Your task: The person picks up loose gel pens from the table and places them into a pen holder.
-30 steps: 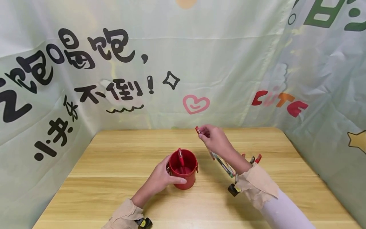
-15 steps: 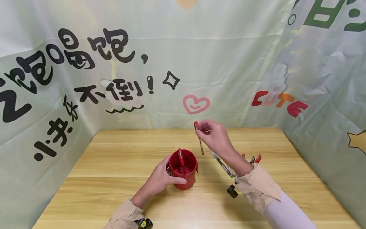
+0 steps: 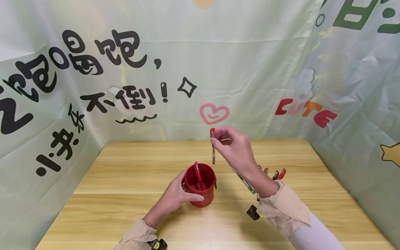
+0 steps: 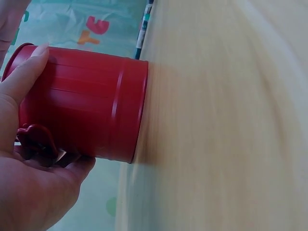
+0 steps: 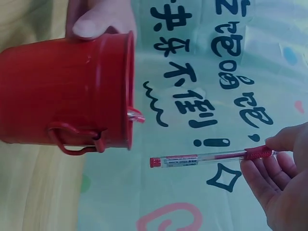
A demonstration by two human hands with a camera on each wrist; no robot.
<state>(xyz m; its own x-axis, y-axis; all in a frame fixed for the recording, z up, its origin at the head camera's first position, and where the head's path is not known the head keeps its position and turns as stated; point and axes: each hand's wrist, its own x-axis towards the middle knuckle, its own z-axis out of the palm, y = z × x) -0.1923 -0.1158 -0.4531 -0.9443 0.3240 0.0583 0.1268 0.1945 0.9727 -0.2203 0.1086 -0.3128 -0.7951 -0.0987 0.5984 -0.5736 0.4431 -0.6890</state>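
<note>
we see the right hand [image 3: 239, 148] pinch a gel pen [image 5: 204, 158], now upright, seemingly better aligned with the bucket [image 3: 206, 198] the left hand [image 3: 176, 193] grips.

Pale green fabric walls [image 3: 250, 69] with bold black lettering [image 3: 93, 98] at upper left stand behind a light wood-grained tabletop [image 3: 118, 180].

Pale cloth [image 3: 250, 69] w/ blk chars [image 3: 135, 98], pink heart [image 3: 214, 114], "CUTE" lettering [image 3: 308, 108] & yellow star [image 3: 392, 152] by wood tbl [image 3: 131, 180]
</note>
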